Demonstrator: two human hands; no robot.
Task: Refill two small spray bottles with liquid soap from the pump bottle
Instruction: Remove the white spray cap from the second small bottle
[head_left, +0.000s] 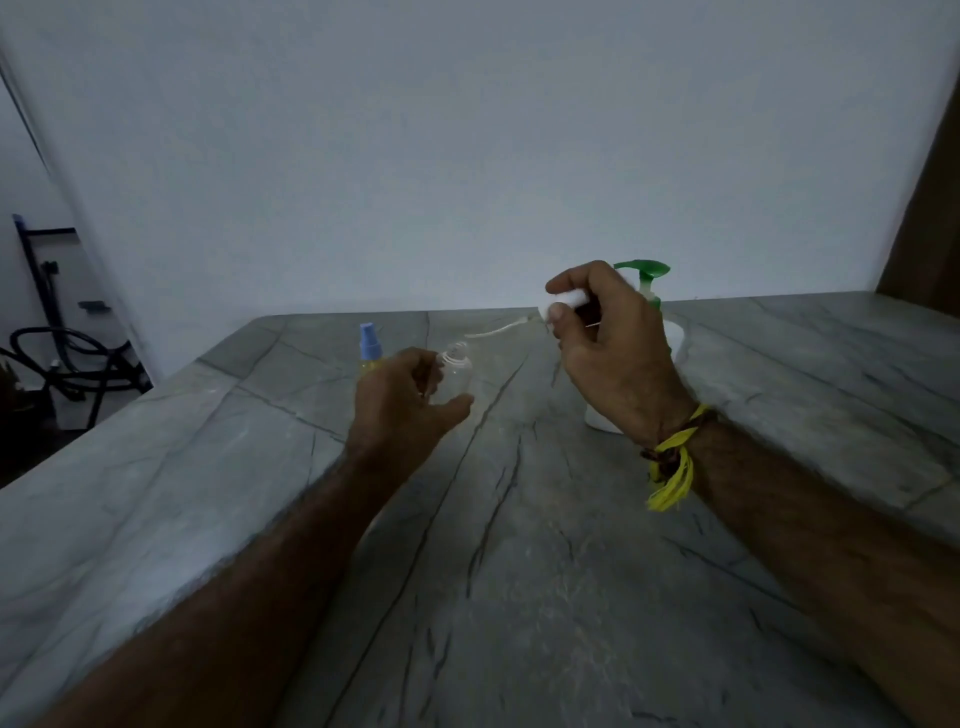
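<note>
clear bottle (457, 371): small, see-through, looks empty, threaded neck uncapped; centre of the frame, above the grey stone table (519, 571).
left hand (410, 400): fingers and thumb curled round the clear bottle, holding it upright.
right hand (608, 343): right of centre, pinches a white spray cap (563, 301) whose thin dip tube (498, 330) trails left.
second bottle (370, 349): yellowish with blue sprayer, just behind the left hand.
pump bottle (649, 291): white body, green pump, partly hidden behind the right hand.
wrist threads (672, 462): yellow and brown, on the right wrist.

Dim, bluish, grainy light throughout (wide-angle bending at edges), with soft, faint shadows.
</note>
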